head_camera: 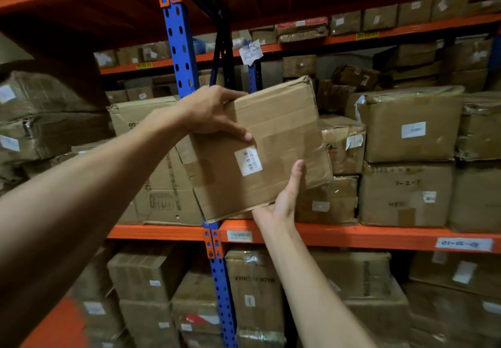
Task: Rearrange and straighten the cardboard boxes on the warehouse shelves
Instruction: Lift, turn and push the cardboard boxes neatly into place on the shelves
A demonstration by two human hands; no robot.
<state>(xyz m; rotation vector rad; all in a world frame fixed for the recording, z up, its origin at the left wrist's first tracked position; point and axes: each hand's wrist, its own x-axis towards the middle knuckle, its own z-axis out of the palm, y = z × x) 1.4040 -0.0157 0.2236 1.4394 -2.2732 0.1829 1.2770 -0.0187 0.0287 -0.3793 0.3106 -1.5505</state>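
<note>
I noted the orange-and-blue racking (352,235) filling the frame, its shelves packed with taped cardboard boxes (406,125). At frame centre I observed one flat cardboard box (276,136), tilted, held in the air in front of the blue upright (180,49) and above the orange middle beam. My left grip (214,111) clasped its upper left corner, fingers over the top edge, thumb pressed on the face. My right grip (287,193) supported its lower edge, thumb upright against the face. A white label (248,161) sat just below the left thumb.
</note>
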